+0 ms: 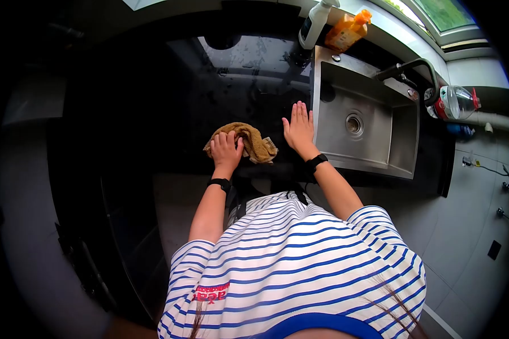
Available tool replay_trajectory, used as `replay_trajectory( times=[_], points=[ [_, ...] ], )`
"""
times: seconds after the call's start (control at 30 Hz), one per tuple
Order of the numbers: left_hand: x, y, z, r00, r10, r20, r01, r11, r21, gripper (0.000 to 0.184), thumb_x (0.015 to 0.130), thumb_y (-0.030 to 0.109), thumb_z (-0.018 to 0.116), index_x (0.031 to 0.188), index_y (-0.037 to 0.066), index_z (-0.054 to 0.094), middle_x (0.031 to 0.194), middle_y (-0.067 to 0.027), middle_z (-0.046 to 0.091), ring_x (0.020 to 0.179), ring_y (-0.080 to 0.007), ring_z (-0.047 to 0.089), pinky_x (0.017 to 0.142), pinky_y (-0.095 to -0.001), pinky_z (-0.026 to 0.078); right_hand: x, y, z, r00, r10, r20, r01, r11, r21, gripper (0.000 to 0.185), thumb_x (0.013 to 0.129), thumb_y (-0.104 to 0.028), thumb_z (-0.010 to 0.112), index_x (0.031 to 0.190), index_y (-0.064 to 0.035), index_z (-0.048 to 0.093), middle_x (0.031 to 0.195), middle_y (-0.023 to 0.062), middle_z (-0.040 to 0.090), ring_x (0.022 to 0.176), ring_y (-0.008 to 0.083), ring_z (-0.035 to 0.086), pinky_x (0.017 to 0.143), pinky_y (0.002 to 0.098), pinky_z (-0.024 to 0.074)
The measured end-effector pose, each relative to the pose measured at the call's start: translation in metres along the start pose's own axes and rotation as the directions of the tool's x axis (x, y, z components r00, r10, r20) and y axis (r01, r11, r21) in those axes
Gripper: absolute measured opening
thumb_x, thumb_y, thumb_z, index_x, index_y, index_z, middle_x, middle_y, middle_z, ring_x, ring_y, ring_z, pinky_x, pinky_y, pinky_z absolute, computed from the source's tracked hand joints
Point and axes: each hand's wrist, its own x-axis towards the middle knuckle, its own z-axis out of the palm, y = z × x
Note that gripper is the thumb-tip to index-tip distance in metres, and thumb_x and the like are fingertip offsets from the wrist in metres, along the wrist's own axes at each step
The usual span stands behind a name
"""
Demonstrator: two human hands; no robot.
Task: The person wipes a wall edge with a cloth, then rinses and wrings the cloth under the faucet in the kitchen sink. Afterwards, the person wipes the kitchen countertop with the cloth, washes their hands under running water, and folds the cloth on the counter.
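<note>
A crumpled brown cleaning cloth [255, 141] lies on the wet black countertop [254, 90]. My left hand [226, 153] presses on its left part, with the fingers curled into the fabric. To the right, my right hand [301, 131] rests flat on the counter beside the left rim of the steel sink [345, 141]. Its fingers are stretched out and hold nothing. Dark bands circle both wrists.
Behind the sink stand a white spray bottle [316, 24] and an orange pump bottle [348, 31]. A black faucet [410, 69] arches over the basin's right side. Right of it lies a large clear plastic bottle [455, 103] with a red cap. A window is at the upper right.
</note>
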Motion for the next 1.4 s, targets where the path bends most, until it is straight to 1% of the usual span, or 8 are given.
replay_trajectory(
  times=[0.17, 0.23, 0.43, 0.7, 0.83, 1.03, 1.23, 1.4],
  points=[
    [-0.004, 0.009, -0.003, 0.999, 0.021, -0.030, -0.020, 0.999, 0.048, 0.028, 0.088, 0.028, 0.059, 0.107, 0.008, 0.053, 0.090, -0.0086, 0.050, 0.087, -0.0282, 0.050, 0.074, -0.0413, 0.038, -0.002, -0.034, -0.004, 0.785, -0.619, 0.026, 0.619, 0.785, 0.020, 0.054, 0.096, -0.041, 0.040, 0.145, -0.0173, 0.038, 0.152, 0.0000, 0.032, 0.142, 0.0162, 0.023, 0.117, 0.0454, 0.0075],
    [-0.006, 0.011, 0.000, 0.998, 0.006, -0.064, 0.000, 0.995, 0.098, 0.028, 0.088, 0.028, 0.059, 0.107, 0.008, 0.053, 0.091, -0.0085, 0.050, 0.087, -0.0282, 0.050, 0.075, -0.0414, 0.038, 0.025, -0.033, -0.007, 0.745, -0.665, 0.054, 0.654, 0.744, 0.138, 0.056, 0.096, -0.043, 0.039, 0.145, -0.0167, 0.037, 0.152, -0.0015, 0.031, 0.142, 0.0145, 0.023, 0.117, 0.0427, 0.0080],
    [-0.006, 0.008, 0.006, 1.000, -0.028, -0.007, 0.029, 0.995, 0.094, 0.029, 0.085, 0.031, 0.060, 0.106, 0.013, 0.053, 0.091, -0.0081, 0.049, 0.089, -0.0280, 0.049, 0.076, -0.0419, 0.038, 0.082, 0.037, 0.005, 0.994, -0.110, 0.028, 0.108, 0.992, 0.067, 0.060, 0.097, -0.047, 0.036, 0.145, -0.0107, 0.035, 0.152, 0.0024, 0.032, 0.141, 0.0161, 0.026, 0.116, 0.0436, 0.0098],
    [-0.005, 0.007, 0.005, 0.999, -0.035, -0.027, 0.037, 0.997, 0.068, 0.029, 0.083, 0.031, 0.061, 0.105, 0.013, 0.054, 0.090, -0.0078, 0.049, 0.088, -0.0277, 0.050, 0.075, -0.0415, 0.039, 0.009, -0.019, -0.020, 0.771, -0.633, 0.065, 0.589, 0.749, 0.302, 0.053, 0.095, -0.036, 0.042, 0.141, -0.0100, 0.041, 0.148, 0.0049, 0.038, 0.139, 0.0161, 0.031, 0.117, 0.0414, 0.0131],
    [-0.007, 0.005, 0.007, 0.999, -0.052, 0.004, 0.052, 0.998, 0.027, 0.029, 0.086, 0.031, 0.059, 0.107, 0.011, 0.055, 0.092, -0.0086, 0.050, 0.090, -0.0284, 0.050, 0.077, -0.0433, 0.038, 0.055, -0.047, -0.014, 0.751, -0.653, 0.098, 0.624, 0.750, 0.220, 0.055, 0.089, -0.022, 0.040, 0.142, -0.0084, 0.039, 0.150, 0.0052, 0.036, 0.140, 0.0166, 0.029, 0.117, 0.0409, 0.0135],
    [-0.008, 0.005, 0.007, 0.997, -0.063, 0.034, 0.063, 0.998, 0.022, 0.030, 0.085, 0.031, 0.060, 0.107, 0.012, 0.054, 0.093, -0.0080, 0.050, 0.091, -0.0284, 0.049, 0.078, -0.0431, 0.037, 0.090, 0.031, -0.012, 0.969, -0.242, 0.045, 0.233, 0.961, 0.149, 0.054, 0.086, -0.023, 0.044, 0.138, -0.0084, 0.045, 0.147, 0.0075, 0.039, 0.139, 0.0208, 0.032, 0.116, 0.0441, 0.0177],
    [-0.008, 0.006, 0.009, 0.998, -0.065, 0.013, 0.065, 0.997, 0.032, 0.031, 0.085, 0.032, 0.061, 0.108, 0.013, 0.053, 0.093, -0.0078, 0.050, 0.091, -0.0284, 0.049, 0.078, -0.0439, 0.037, 0.008, -0.048, -0.015, 0.762, -0.634, 0.134, 0.528, 0.727, 0.438, 0.051, 0.083, -0.018, 0.049, 0.134, -0.0145, 0.051, 0.146, 0.0043, 0.042, 0.138, 0.0206, 0.033, 0.116, 0.0440, 0.0192],
    [-0.008, 0.005, 0.007, 0.998, -0.057, 0.026, 0.056, 0.997, 0.043, 0.029, 0.085, 0.030, 0.060, 0.107, 0.012, 0.054, 0.093, -0.0085, 0.049, 0.090, -0.0284, 0.049, 0.077, -0.0425, 0.038, 0.055, -0.032, -0.018, 0.870, -0.491, 0.038, 0.468, 0.849, 0.246, 0.056, 0.077, -0.012, 0.053, 0.134, -0.0146, 0.051, 0.143, 0.0039, 0.045, 0.136, 0.0207, 0.037, 0.114, 0.0410, 0.0252]
  ],
)
